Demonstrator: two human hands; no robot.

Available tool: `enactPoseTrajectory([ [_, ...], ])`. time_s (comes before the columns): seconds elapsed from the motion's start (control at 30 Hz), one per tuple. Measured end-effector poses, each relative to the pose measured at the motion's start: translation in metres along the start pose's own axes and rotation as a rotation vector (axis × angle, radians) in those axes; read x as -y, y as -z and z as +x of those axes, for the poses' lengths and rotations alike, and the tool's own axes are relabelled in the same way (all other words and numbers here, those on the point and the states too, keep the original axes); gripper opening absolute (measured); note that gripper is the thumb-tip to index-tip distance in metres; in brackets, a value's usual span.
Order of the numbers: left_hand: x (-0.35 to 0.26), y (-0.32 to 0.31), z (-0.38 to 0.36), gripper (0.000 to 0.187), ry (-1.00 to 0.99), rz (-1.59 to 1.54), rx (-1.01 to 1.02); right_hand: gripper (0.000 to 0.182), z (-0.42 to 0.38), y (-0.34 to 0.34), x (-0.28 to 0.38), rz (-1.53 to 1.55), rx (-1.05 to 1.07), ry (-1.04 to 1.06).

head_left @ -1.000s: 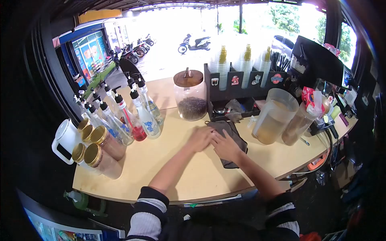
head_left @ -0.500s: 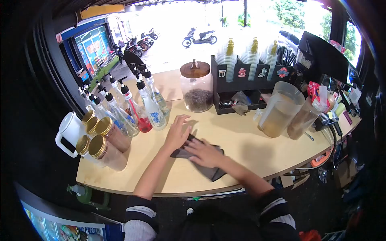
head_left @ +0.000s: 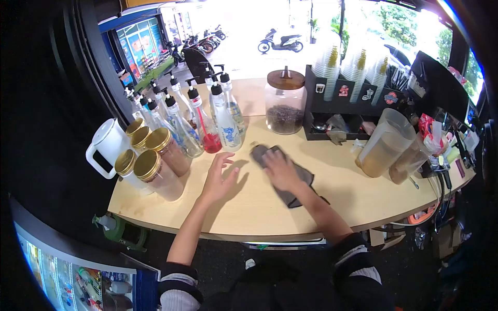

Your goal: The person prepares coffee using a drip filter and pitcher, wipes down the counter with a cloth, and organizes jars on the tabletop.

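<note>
A dark grey cloth (head_left: 290, 179) lies spread on the light wood counter (head_left: 244, 207). On its upper part rests my right hand (head_left: 281, 171), palm down with the fingers stretched out, slightly blurred. My left hand (head_left: 219, 179) hovers to the left of the cloth, open and with nothing in it. Just beyond that hand stand pump bottles; closest are a clear one with blue print (head_left: 227, 129) and one with red liquid (head_left: 211, 141). A glass jar with a wooden lid (head_left: 285, 106), partly filled with dark contents, stands past the cloth.
Gold-lidded jars (head_left: 155, 168) and a white pitcher (head_left: 108, 145) stand on the left. At the right are a black cup holder (head_left: 332, 111), a plastic jug of brown liquid (head_left: 386, 142) and a second brownish container (head_left: 407, 163). The counter's rounded front edge runs before me.
My right hand has pushed the cloth away from me and a little right. My left hand has come off the cloth to its left. The view has shifted slightly.
</note>
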State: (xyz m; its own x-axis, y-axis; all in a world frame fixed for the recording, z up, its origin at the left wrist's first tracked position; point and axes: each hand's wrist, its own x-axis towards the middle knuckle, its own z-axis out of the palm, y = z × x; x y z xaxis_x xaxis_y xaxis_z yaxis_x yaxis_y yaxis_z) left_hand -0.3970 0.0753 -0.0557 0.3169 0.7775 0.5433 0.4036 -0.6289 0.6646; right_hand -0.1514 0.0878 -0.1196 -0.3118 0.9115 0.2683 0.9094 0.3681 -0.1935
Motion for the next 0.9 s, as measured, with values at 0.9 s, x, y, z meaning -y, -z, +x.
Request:
enactPoseTrajectory([
  [0.9,0.015,0.078,-0.113,0.033,0.167,-0.221,-0.211,0.047,-0.044,0.010,-0.021,0.024,-0.097,-0.059],
])
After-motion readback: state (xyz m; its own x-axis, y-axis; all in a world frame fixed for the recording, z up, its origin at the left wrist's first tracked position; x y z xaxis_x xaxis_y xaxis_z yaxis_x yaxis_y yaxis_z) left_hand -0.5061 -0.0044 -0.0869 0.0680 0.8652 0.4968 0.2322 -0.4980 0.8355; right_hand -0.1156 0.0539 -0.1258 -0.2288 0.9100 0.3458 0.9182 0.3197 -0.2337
